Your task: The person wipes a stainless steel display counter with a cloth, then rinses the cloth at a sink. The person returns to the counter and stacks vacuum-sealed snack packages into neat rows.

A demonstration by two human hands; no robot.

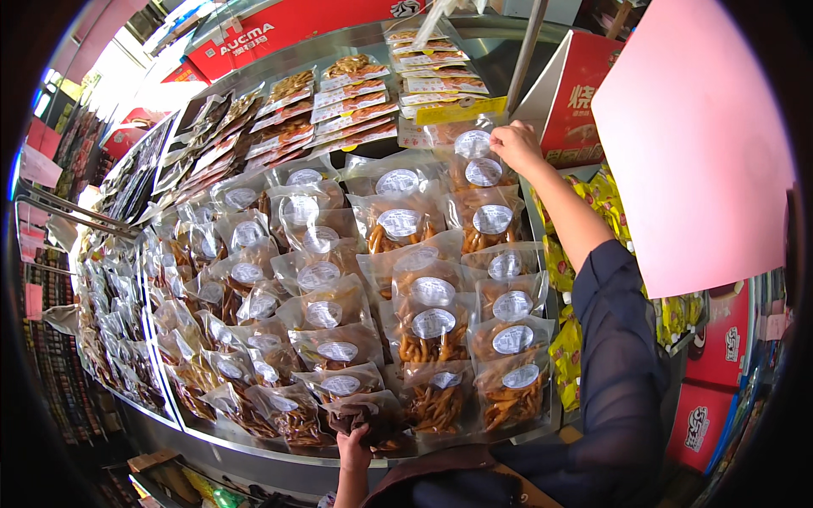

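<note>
Fingers [345, 440] of the left hand [353, 452]: curled round a dark brown cloth [349, 416], bunched at the front edge of the steel tabletop [246, 457]. Fingers of the right hand [516, 145]: drawn together at the upper edge of a clear bag [472, 144] with a pale oval label, toward the tabletop's back right; cannot tell whether they pinch it or only touch it.

Survey, left to right, positions relative to the tabletop:

Beyond its left side: shelving with rows of small dark packets [52, 339]; metal rods [80, 218] reaching toward its left edge.

On its left part: shiny clear packs [118, 322], contents brown, bounded by a bright strip [152, 347]; dark flat packs [140, 169] toward the rear.

On its middle: clear bags with oval labels [324, 314], in overlapping rows running front to back, contents orange-brown and elongated where legible. Toward its rear: printed packs [351, 93], overlapping in stacks. Behind its back edge: a red freezer [296, 25].

At its back right: a yellow card [461, 112] near the right hand; a grey pole [525, 55]; a red and white box [576, 110].

Along its right side: yellow packets [567, 372], partly covered by the dark sleeve [622, 339] of the right arm.

Beyond its right side: a pink sheet [694, 152], large in view; red cartons [699, 423] below it, stacked.
</note>
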